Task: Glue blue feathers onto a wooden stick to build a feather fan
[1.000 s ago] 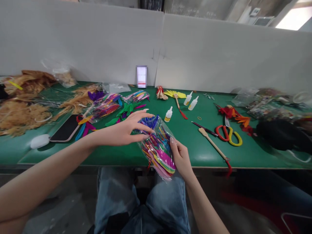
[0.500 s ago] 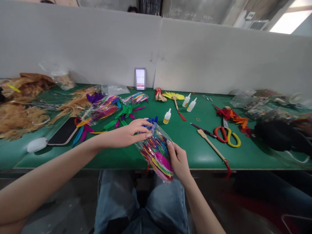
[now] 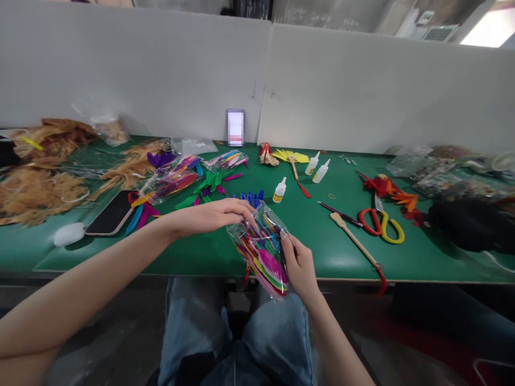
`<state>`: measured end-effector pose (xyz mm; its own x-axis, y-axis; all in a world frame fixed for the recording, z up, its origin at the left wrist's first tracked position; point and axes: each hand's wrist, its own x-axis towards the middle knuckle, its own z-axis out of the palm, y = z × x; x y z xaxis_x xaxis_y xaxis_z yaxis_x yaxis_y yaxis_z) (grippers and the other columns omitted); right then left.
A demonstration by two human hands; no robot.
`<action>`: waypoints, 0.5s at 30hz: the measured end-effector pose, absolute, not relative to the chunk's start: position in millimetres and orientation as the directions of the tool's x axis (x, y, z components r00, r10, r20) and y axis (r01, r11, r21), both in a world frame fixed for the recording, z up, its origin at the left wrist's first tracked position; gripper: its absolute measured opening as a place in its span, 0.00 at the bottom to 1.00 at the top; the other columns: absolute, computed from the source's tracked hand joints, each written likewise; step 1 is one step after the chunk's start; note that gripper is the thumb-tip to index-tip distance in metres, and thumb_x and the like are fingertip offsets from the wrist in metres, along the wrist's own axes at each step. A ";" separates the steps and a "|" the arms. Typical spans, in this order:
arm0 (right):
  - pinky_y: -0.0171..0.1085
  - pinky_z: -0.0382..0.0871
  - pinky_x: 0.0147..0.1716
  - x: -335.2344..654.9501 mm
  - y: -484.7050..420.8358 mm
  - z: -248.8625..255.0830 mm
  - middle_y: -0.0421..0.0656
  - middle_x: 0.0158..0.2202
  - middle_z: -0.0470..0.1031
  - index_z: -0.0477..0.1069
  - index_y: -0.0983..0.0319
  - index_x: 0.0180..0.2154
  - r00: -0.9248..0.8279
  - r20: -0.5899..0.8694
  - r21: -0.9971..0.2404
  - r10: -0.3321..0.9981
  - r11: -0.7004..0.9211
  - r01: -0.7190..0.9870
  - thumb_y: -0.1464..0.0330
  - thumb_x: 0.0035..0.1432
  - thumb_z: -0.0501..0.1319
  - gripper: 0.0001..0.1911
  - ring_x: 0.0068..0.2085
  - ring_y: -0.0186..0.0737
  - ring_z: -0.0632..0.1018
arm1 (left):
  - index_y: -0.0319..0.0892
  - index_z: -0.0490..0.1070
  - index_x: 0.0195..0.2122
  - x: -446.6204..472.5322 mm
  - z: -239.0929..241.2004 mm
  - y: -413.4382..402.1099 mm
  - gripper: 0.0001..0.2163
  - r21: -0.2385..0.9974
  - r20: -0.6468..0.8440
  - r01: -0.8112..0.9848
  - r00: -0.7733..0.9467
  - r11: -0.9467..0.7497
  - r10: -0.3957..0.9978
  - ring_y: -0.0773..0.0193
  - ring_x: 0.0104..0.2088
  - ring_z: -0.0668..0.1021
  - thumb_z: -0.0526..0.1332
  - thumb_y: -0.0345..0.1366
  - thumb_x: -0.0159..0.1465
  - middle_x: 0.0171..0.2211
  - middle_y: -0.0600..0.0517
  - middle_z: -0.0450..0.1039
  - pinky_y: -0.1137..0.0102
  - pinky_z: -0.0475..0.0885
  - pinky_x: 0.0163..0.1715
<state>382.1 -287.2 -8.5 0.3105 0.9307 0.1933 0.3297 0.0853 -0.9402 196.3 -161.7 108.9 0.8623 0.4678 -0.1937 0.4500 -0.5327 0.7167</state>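
R hand grip pinches clear bag of feathers, tilted over table edge; L hand at bag's top, can't tell if pinching. Poss. spill if bag tips w/ loose hold.

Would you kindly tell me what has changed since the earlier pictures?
The left hand has drawn its spread fingers together and bent them down at the upper end of the clear plastic bag of multicoloured feathers. The right hand still grips the bag's side. The red-and-yellow-handled scissors stayed put.
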 end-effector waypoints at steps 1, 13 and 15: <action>0.32 0.57 0.24 382.1 -287.5 -8.8 0.37 0.21 0.64 0.66 0.62 0.26 0.314 0.192 -0.941 0.930 0.084 0.327 0.55 0.64 0.50 0.21 0.24 0.33 0.63 | 0.48 0.75 0.43 196.0 108.2 -160.7 0.14 0.715 -0.197 0.453 0.861 -0.532 0.469 0.61 0.59 0.65 0.50 0.36 0.66 0.58 0.53 0.65 0.68 0.60 0.57; 0.32 0.55 0.23 384.2 -288.7 -11.8 0.36 0.19 0.61 0.65 0.62 0.26 0.290 0.208 -0.927 0.934 0.094 0.363 0.56 0.64 0.50 0.20 0.23 0.32 0.61 | 0.45 0.75 0.41 199.8 96.4 -158.0 0.14 0.695 -0.180 0.471 0.846 -0.543 0.502 0.57 0.59 0.64 0.59 0.46 0.60 0.58 0.50 0.64 0.65 0.58 0.58; 0.32 0.55 0.23 383.8 -288.7 -10.8 0.36 0.20 0.61 0.65 0.62 0.26 0.286 0.210 -0.930 0.935 0.101 0.354 0.56 0.64 0.50 0.20 0.23 0.32 0.61 | 0.44 0.75 0.41 201.5 93.8 -159.4 0.14 0.688 -0.152 0.468 0.840 -0.555 0.520 0.56 0.59 0.64 0.58 0.46 0.60 0.57 0.48 0.65 0.64 0.58 0.58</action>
